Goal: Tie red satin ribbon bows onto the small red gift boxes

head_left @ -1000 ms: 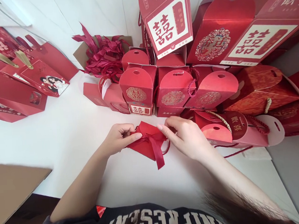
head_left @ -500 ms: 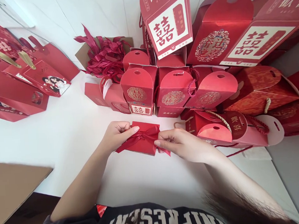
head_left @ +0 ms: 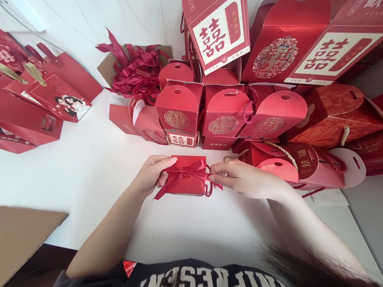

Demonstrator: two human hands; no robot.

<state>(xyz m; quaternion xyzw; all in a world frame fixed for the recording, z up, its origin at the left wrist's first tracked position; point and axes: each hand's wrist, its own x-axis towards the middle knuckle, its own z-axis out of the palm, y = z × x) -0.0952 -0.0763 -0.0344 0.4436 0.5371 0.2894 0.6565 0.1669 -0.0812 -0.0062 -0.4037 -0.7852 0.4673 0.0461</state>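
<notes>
A small red gift box (head_left: 186,188) is between my hands over the white table, with a red satin ribbon (head_left: 184,173) tied in a bow across its top. My left hand (head_left: 154,172) grips the box's left side, thumb on the top edge and fingers curled beneath. On the other side, the fingertips of my right hand (head_left: 235,177) pinch the ribbon near the bow's right end. One ribbon tail hangs at the lower left. A twisted red cord (head_left: 208,189) loops out at the box's lower right corner.
Behind my hands stand rows of red gift boxes (head_left: 222,115). A carton of loose red ribbons (head_left: 134,73) is at the back wall. Red gift bags (head_left: 60,98) stand at the left, and a cardboard flap (head_left: 21,238) juts in at lower left. More boxes (head_left: 311,161) lie right of my right hand.
My left thumb has moved off the ribbon onto the box's edge. My right hand has shifted slightly right, and the bow lies more spread out. The red cord now shows.
</notes>
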